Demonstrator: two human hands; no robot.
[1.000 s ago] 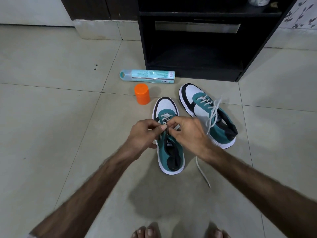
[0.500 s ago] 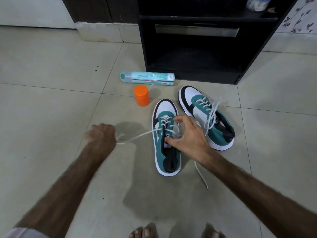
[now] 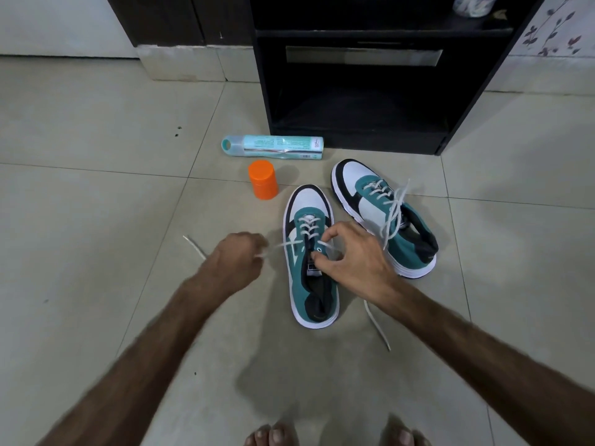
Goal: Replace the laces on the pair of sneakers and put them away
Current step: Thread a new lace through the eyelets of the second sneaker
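Head view: the near sneaker (image 3: 311,259) lies on the floor (image 3: 96,220), toe pointing away toward the black cabinet (image 3: 354,91). The right hand (image 3: 351,262) pinches its tongue; the blurred left hand (image 3: 238,262) grips the white lace (image 3: 283,246) drawn leftward. The laced second sneaker (image 3: 383,217) angles beside it. An orange cap (image 3: 263,179) stands nearby.

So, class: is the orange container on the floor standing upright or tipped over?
Upright. The orange container stands on its base on the floor tile, its round top facing up, unlike the teal tube lying flat behind it.
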